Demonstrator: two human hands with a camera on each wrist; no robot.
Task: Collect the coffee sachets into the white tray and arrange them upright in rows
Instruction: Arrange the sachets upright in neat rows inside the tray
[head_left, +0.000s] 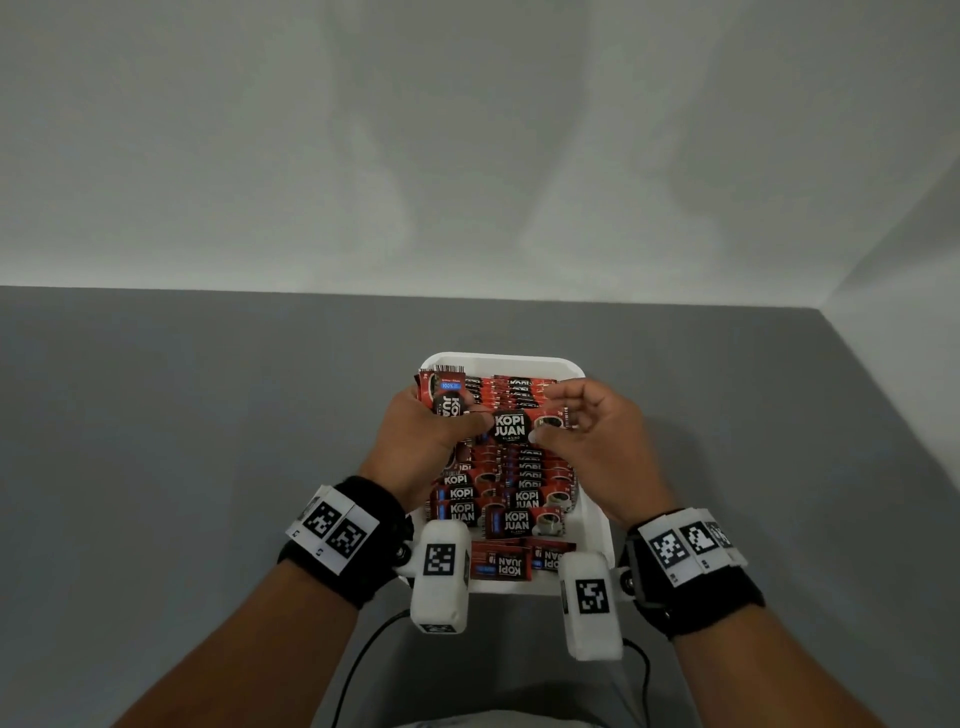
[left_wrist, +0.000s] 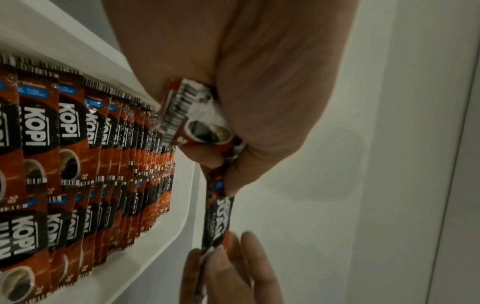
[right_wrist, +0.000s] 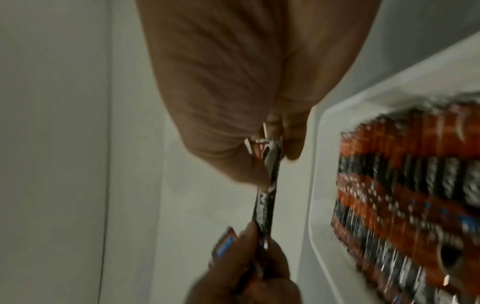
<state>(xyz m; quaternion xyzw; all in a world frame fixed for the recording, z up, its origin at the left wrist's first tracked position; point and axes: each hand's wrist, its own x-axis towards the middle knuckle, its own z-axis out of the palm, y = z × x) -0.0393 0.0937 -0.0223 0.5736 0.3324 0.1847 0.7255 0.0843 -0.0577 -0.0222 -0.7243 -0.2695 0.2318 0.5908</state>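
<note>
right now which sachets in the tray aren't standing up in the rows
The two sachets at the near end of the white tray lie flat with upside-down print; the others stand in rows.

A grey worktop (head_left: 208, 415) is shown, bounded at its far and right edges by a pale wall (head_left: 467, 130). Two black cables (head_left: 358, 660) are seen trailing at the near edge, below the wrists.

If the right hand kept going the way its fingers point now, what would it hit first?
The right hand points left across the tray, pinching one sachet by its end. Going on, it would likely meet the left hand, which pinches the same sachet's other end; depth is uncertain.
</note>
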